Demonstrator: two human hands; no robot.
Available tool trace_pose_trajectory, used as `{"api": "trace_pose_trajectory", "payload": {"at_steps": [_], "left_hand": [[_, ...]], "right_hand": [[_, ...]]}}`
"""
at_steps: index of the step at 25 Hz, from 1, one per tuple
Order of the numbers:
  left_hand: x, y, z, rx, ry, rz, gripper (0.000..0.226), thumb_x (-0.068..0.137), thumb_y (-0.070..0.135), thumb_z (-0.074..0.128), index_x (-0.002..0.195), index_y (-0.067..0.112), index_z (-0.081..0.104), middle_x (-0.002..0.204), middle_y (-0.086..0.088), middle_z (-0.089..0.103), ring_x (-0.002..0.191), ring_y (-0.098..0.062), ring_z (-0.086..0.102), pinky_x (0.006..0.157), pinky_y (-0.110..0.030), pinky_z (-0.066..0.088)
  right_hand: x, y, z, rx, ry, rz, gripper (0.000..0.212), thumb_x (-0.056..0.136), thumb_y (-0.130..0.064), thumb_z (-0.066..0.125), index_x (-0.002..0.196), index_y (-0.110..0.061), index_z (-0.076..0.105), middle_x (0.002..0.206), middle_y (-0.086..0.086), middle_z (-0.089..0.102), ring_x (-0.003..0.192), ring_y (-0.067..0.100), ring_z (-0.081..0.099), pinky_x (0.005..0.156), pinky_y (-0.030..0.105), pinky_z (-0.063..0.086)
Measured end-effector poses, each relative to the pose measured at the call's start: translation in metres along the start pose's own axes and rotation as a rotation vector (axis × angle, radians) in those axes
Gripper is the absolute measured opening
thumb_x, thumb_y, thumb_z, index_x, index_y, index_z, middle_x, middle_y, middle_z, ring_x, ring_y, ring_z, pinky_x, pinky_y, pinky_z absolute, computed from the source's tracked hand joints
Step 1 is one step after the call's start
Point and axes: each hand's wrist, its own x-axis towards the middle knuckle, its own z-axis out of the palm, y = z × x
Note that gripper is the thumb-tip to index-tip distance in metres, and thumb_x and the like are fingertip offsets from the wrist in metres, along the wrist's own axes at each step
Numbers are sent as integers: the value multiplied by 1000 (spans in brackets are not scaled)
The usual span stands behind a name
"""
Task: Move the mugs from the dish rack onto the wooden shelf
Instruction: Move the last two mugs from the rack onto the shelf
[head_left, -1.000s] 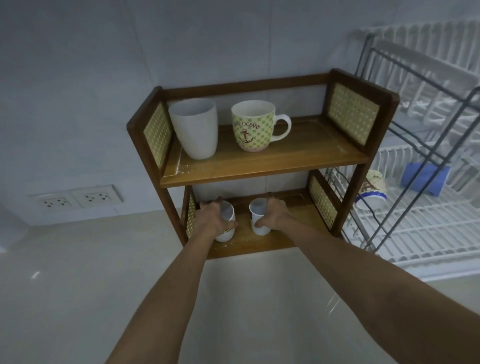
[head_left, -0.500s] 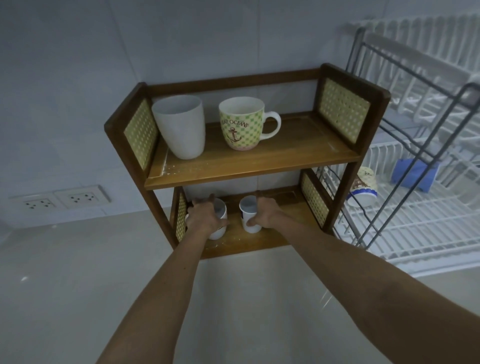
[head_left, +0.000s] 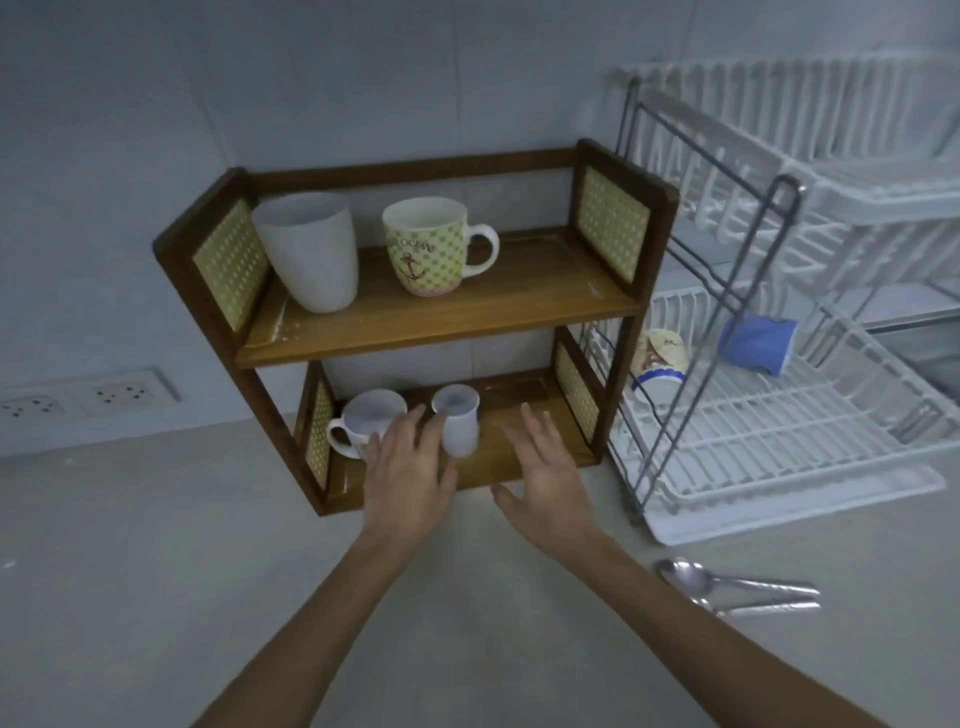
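Note:
The wooden shelf (head_left: 519, 317) has two levels. A tall white cup (head_left: 311, 254) and a green checked anchor mug (head_left: 428, 247) stand on its upper board. On the lower board sit a wide white mug (head_left: 366, 418) and a small white mug (head_left: 460, 421). My left hand (head_left: 410, 475) is open just in front of these two, fingertips near both. My right hand (head_left: 545, 483) is open to their right, holding nothing. In the white dish rack (head_left: 779, 441) a patterned mug (head_left: 657, 361) and a blue mug (head_left: 758, 343) lie tipped on the lower tier.
Two metal spoons (head_left: 737, 590) lie on the pale counter (head_left: 156, 597) in front of the rack. Wall sockets (head_left: 88, 397) sit left of the shelf. The rack's grey wire frame (head_left: 727, 291) stands close against the shelf's right side.
Both hands have let go of the two white mugs on the lower board and pulled back toward me with fingers spread. The view has shifted right and back, showing the spoons.

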Motion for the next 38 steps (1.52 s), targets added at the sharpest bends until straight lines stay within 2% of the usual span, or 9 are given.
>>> {"api": "trace_pose_trajectory", "payload": {"at_steps": [6,9,12,16,23,26,31,34,38], "left_hand": [[-55,112,12,-235,133,320,61,83,15,63,140,11,45,142,-10,50,133,-25,45,110,-47,36],[-59,173,23,-270,141,477,61,81,13,63,140,12,46,143,-9,50,134,-22,43,112,-44,30],[-43,231,35,-309,104,546,62,81,14,60,141,12,44,147,-8,46,138,-21,38,115,-39,26],[8,289,57,-336,-29,379,65,86,18,57,146,10,35,154,-8,34,142,-23,31,116,-45,27],[127,323,93,-193,-270,-239,78,94,40,49,152,10,5,161,-13,5,146,-31,13,118,-40,20],[154,320,107,-106,-295,-358,82,92,42,52,152,12,4,160,-15,5,145,-33,15,115,-41,24],[178,308,121,-125,-326,-489,99,84,50,63,152,17,-1,156,-19,16,139,-38,29,109,-45,34],[185,299,127,-184,-297,-517,107,73,49,74,151,19,7,147,-20,35,131,-38,41,104,-45,41],[175,298,131,-275,-168,-525,101,64,44,80,143,20,20,132,-18,46,116,-38,51,89,-46,51]], "right_hand": [[-96,61,-86,-82,252,-98,48,80,-19,57,127,-7,57,135,13,55,126,29,49,103,41,42],[-115,109,-125,-174,287,-58,47,82,-20,54,126,-4,57,135,14,55,125,30,50,101,41,42],[-104,163,-160,-225,238,53,58,79,-12,69,133,-2,50,144,18,45,132,37,43,103,50,42],[-53,229,-200,-277,175,141,65,80,-14,69,138,-3,43,148,21,38,136,38,36,103,52,40],[56,326,-231,-273,-40,243,81,83,-32,66,149,-15,20,154,9,25,139,30,27,103,47,39],[85,352,-230,-157,-94,254,89,75,-30,73,147,-15,22,148,8,31,136,28,31,101,47,41],[101,372,-217,63,-160,281,105,67,-22,84,148,-17,18,146,15,24,130,33,39,103,43,41],[100,371,-211,179,-135,299,100,65,-15,85,144,-22,24,138,14,27,111,35,55,85,35,50],[88,362,-214,117,-31,360,88,58,-32,82,127,-43,29,121,4,42,79,28,55,57,25,39]]}}
